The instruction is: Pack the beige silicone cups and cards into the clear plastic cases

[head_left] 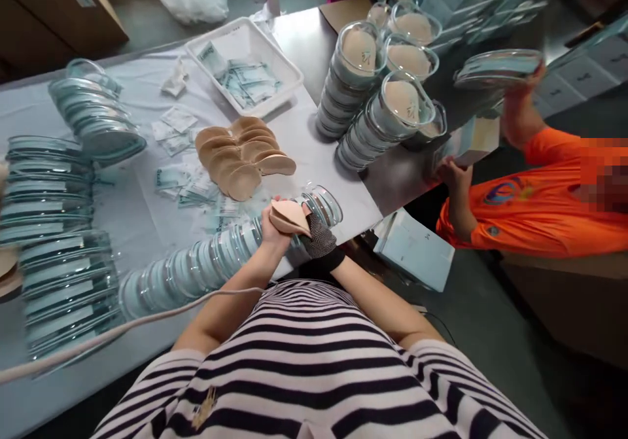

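Close to my body, a beige bra cup pair (288, 216), folded together, is held between both hands. My left hand (273, 228) is bare and wraps around its left side. On the right side my right hand (320, 237), in a dark mesh glove, grips its edge; some fingers are hidden. Just beyond my hands lies a group of overlapping beige bra cups (243, 154). A long row of nested clear plastic trays (196, 267) lies on its side along the table edge, partly behind my hands and forearms.
A white bin (292, 89) holds printed packets; more packets (179, 180) lie loose. Tray stacks (53, 190) stand left, and stacks of filled trays (356, 82) stand right. A cable (147, 321) crosses my left forearm. A co-worker in orange (534, 193) handles trays and a box.
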A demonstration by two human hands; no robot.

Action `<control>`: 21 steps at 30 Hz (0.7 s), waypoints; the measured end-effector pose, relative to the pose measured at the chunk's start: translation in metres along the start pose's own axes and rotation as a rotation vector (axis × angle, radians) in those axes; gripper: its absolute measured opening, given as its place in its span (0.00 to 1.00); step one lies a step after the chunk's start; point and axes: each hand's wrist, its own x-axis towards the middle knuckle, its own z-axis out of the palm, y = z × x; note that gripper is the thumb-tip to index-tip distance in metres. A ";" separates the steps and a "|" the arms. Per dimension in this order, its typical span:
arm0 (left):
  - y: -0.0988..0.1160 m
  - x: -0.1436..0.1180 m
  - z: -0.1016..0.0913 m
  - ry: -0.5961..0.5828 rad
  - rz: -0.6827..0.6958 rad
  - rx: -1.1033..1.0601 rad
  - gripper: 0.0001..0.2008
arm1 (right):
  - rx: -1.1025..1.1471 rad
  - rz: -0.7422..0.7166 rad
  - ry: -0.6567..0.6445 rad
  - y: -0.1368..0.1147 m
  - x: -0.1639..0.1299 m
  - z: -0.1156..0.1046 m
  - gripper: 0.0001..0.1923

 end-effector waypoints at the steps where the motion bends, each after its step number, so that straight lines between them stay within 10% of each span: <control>1: -0.008 -0.001 0.004 -0.041 -0.026 0.053 0.20 | 0.018 0.063 0.028 0.009 -0.002 -0.006 0.33; 5: -0.020 0.002 0.023 -0.271 -0.248 0.274 0.28 | 0.069 0.193 0.137 0.035 -0.018 -0.030 0.31; 11: -0.027 0.013 0.043 -0.169 -0.229 0.325 0.25 | 0.089 0.132 0.122 0.034 -0.033 -0.036 0.51; 15: -0.036 0.011 0.045 -0.137 -0.120 0.325 0.22 | 0.157 0.261 0.152 0.036 -0.027 -0.043 0.34; 21: -0.032 0.005 0.051 -0.212 -0.311 0.273 0.24 | 0.164 0.314 0.203 0.036 -0.030 -0.048 0.29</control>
